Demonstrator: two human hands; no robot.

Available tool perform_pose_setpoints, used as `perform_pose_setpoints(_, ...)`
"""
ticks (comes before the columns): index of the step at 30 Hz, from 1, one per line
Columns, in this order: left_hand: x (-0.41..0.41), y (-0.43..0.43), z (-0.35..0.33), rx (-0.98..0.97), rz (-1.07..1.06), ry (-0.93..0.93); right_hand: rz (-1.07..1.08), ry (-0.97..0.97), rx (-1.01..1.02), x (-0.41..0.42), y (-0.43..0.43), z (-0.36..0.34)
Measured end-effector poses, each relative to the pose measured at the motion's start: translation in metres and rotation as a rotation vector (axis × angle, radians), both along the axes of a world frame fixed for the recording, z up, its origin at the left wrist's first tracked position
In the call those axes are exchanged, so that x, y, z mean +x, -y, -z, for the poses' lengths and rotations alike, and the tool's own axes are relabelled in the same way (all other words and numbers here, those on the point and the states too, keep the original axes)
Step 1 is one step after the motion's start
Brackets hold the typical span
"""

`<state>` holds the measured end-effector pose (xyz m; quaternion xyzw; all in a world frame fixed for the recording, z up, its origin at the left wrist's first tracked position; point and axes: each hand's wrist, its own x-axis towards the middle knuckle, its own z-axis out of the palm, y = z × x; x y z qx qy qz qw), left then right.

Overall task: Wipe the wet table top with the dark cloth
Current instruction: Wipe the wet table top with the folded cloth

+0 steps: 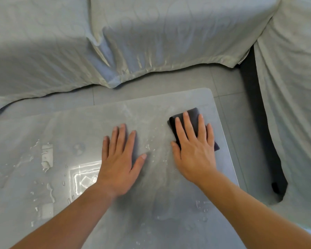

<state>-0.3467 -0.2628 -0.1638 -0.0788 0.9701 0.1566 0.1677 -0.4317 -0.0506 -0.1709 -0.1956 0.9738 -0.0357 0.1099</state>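
Wet pooling (47, 157) sits left of the flat, empty left hand (120, 159) on the table top (79, 123); right of it, the right hand (194, 146) presses the dark cloth (192, 115) flat-fingered. Risk: the folded cloth pushes water over the table's edge.

The dark cloth (193, 115) is a small, nearly black folded pad. It lies flat on the surface (79, 126) near the far right corner, pressed under the flat right hand (194, 150), so only its far end and right edge show. The surface is pale grey and glossy, with rounded corners. Puddles (46, 155) and drops of water sit on its near left part, with finer drops just left of the cloth.
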Motion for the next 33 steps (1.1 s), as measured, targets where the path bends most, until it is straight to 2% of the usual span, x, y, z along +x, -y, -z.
perform_pose_setpoints(3,0.000,0.001,0.006,-0.062,0.019,-0.014,-0.045,0.036,-0.004,-0.029,-0.003,-0.001)
perform_pose_setpoints(8,0.004,-0.001,0.014,-0.069,0.031,-0.066,0.265,0.007,-0.044,-0.068,0.029,0.005)
perform_pose_setpoints(11,0.004,-0.001,0.015,-0.044,0.020,-0.082,0.063,-0.022,-0.049,-0.025,0.035,0.003)
perform_pose_setpoints(14,0.005,0.000,0.015,-0.037,0.018,-0.092,-0.120,0.037,-0.020,-0.009,0.014,-0.001)
perform_pose_setpoints(15,0.005,0.000,0.014,-0.031,0.019,-0.095,-0.087,0.028,-0.006,-0.018,0.009,0.001)
perform_pose_setpoints(19,0.005,0.001,0.015,0.019,0.007,-0.133,0.383,0.010,-0.037,-0.074,0.038,0.003)
perform_pose_setpoints(20,0.005,0.001,0.016,0.033,0.002,-0.143,0.374,-0.001,-0.037,-0.074,0.051,0.003)
perform_pose_setpoints(21,0.006,0.002,0.015,0.048,-0.003,-0.150,0.278,-0.020,-0.045,-0.065,0.060,0.003)
perform_pose_setpoints(23,0.007,0.002,0.015,0.078,-0.020,-0.162,-0.074,-0.029,-0.035,-0.036,0.062,0.001)
perform_pose_setpoints(25,0.007,0.003,0.015,0.079,-0.023,-0.171,-0.285,0.011,-0.021,-0.028,0.045,0.000)
perform_pose_setpoints(26,0.008,0.003,0.015,0.071,-0.016,-0.174,-0.278,0.000,-0.022,-0.039,0.039,0.003)
perform_pose_setpoints(27,0.008,0.003,0.015,0.063,-0.010,-0.180,-0.185,-0.012,-0.027,-0.053,0.038,0.003)
perform_pose_setpoints(29,0.008,0.003,0.017,0.043,-0.007,-0.187,0.115,-0.011,-0.069,-0.081,0.048,0.005)
perform_pose_setpoints(30,0.008,0.003,0.018,0.032,-0.006,-0.185,0.192,-0.011,-0.079,-0.084,0.057,0.005)
perform_pose_setpoints(31,0.008,0.003,0.018,0.021,-0.003,-0.183,0.179,-0.026,-0.072,-0.078,0.064,0.005)
perform_pose_setpoints(33,0.009,0.002,0.018,0.010,0.003,-0.179,-0.044,-0.032,-0.045,-0.047,0.064,0.005)
